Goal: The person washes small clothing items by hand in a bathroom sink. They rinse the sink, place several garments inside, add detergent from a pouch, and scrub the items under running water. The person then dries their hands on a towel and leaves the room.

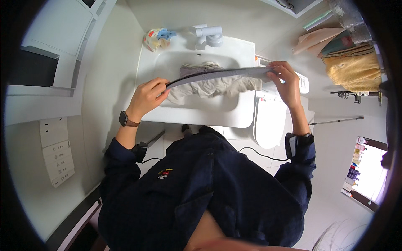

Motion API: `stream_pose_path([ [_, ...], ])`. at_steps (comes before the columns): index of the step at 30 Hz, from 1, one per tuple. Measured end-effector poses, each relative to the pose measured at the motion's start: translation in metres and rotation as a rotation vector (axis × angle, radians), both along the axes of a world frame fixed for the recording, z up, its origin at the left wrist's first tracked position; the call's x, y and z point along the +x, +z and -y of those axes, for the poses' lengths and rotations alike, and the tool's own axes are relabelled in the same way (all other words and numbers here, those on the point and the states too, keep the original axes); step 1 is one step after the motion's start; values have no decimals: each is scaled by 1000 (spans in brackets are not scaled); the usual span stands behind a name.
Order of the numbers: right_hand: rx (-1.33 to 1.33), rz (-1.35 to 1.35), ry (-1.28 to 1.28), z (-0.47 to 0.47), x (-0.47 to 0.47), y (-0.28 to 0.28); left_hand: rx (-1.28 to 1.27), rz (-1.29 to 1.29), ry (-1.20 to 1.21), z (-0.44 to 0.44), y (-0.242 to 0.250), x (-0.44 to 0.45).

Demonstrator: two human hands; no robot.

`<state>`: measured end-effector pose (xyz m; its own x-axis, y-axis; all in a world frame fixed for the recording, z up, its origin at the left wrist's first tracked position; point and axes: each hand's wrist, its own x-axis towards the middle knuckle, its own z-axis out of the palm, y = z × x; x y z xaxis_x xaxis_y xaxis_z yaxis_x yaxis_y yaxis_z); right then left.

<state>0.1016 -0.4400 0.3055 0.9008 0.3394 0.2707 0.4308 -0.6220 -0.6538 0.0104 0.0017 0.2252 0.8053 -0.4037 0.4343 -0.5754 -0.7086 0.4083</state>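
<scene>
A light grey cloth garment (216, 84) with a darker grey band along its upper edge is stretched sideways over a white washbasin (194, 114). My left hand (150, 95) pinches the band at its left end. At the right end, the fingers of my right hand (284, 81) grip the same band, beyond the basin's right rim. The pale fabric hangs from the band in wrinkles. Behind it, a greyish-mauve piece of cloth (188, 69) shows in the basin; whether it belongs to the same garment I cannot tell. A white faucet (209, 36) stands at the basin's back.
A crumpled printed plastic bag (155, 40) sits on the basin's back left corner. Right of the basin is a toilet with its white lid (270, 122) down. A yellow towel (355, 69) hangs at the upper right. Wall switches (58, 157) are at the left.
</scene>
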Motion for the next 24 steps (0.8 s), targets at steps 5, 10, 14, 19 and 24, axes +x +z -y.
stream_pose_path([
  [5, 19, -176, -38, 8, 6, -10, -319, -240, 27, 0, -4, 3],
  [10, 97, -39, -54, 8, 4, -10, -543, -345, -31, -12, -3, 8],
  [14, -20, -219, -177, -5, 5, -15, -768, -595, 38, -22, -7, 15],
  [19, 143, -232, -192, -32, 9, -16, -879, -586, 314, -5, -1, 27],
  [24, 406, -125, -55, -74, 0, -19, -1100, -285, 253, 20, 15, 21],
])
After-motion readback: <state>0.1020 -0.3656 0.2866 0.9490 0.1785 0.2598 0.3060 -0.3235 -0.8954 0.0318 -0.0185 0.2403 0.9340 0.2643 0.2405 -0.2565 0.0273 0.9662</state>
